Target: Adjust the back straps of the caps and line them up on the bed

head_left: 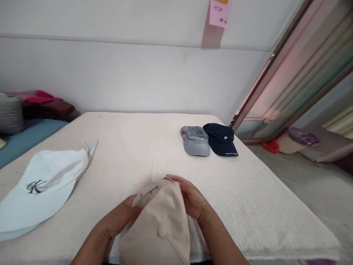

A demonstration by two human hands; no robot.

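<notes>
A beige baseball cap (162, 224) is held between my two hands at the near edge of the table, its crown button facing up and its back strap away from me. My left hand (124, 213) grips the cap's left side, the fingertips hidden inside or behind the fabric. With its fingers curled round the far right rim, my right hand (191, 198) holds the back of the same cap. The cap's brim is out of sight below.
A pale blue cap (52, 184) with a dark monogram lies at the left on the cloth-covered table (132, 143). Toward the far right, a grey cap (195, 140) touches a navy cap (220, 139). Behind the table stands a white wall (124, 73); a bin (292, 141) sits on the floor.
</notes>
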